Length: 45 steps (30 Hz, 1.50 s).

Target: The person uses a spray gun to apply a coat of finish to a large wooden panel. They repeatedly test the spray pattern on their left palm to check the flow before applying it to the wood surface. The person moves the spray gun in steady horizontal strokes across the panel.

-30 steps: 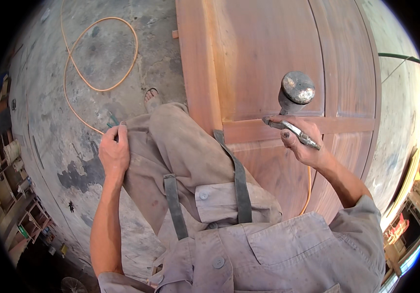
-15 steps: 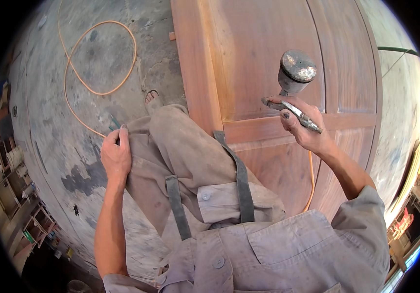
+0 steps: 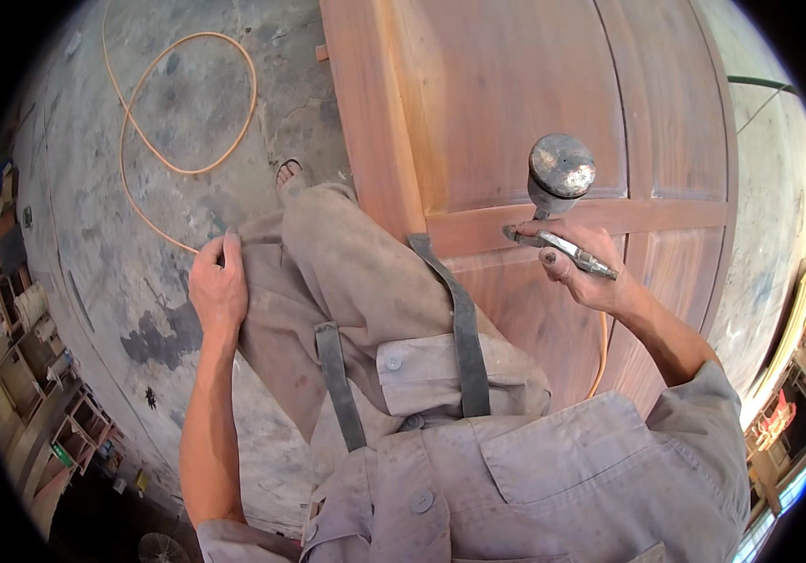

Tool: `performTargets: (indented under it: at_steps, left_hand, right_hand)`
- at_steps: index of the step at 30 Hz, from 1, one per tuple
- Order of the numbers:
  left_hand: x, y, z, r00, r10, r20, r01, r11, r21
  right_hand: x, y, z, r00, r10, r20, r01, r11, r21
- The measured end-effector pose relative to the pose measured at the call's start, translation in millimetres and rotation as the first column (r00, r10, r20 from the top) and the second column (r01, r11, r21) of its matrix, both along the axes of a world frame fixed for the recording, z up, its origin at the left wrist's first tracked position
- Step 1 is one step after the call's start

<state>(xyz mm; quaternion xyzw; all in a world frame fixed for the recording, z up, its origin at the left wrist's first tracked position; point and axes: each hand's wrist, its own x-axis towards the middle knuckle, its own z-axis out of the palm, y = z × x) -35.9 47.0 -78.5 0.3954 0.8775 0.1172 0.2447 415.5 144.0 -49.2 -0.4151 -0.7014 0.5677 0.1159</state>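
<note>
My right hand (image 3: 586,267) is closed around a metal spray gun (image 3: 583,255). On top of the gun sits a round, stained paint cup (image 3: 562,169). The gun is over a reddish-brown wooden panel door (image 3: 534,103), near its cross rail. My left hand (image 3: 217,291) is beside my trouser leg, fingers closed on the thin orange air hose (image 3: 157,231), which runs into it from the floor. A further length of hose shows below my right forearm; the stretch between is hidden behind my legs and clothes.
The hose lies in a loop on the stained concrete floor (image 3: 168,291) at the left. My sandalled foot (image 3: 288,172) stands beside the door's left edge. Shelves with clutter (image 3: 32,347) line the far left; wooden pieces (image 3: 787,342) stand along the right rim.
My right hand has brought the spray gun nearer to me, from the upper panel to about the cross rail. My left hand stays closed by my leg; the view has shifted slightly.
</note>
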Motion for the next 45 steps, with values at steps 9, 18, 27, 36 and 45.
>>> performTargets:
  at_steps: [9,18,27,36,45]
  left_hand:
    - [-2,0,-2,1.0,-0.001,-0.023,0.001,1.0,-0.012]
    - [-1,-4,-4,1.0,-0.007,-0.009,0.007,0.998,0.055]
    - [-1,-5,-5,0.999,-0.014,-0.044,0.016,0.999,0.04]
    - [4,2,4,0.999,0.003,-0.046,-0.003,1.0,0.008]
    - [3,1,3,0.999,0.0,-0.044,0.0,1.0,0.001]
  right_hand:
    - [-14,24,-8,0.997,0.052,-0.052,-0.057,0.993,-0.099]
    - [-10,34,-12,0.989,0.143,-0.03,-0.144,0.988,-0.062]
    - [-10,33,-12,0.982,0.187,-0.001,-0.187,0.978,-0.094]
    - [-14,27,-10,0.99,0.128,-0.061,-0.131,0.99,-0.053]
    - [-36,48,-4,0.999,-0.004,0.04,0.005,1.0,-0.03]
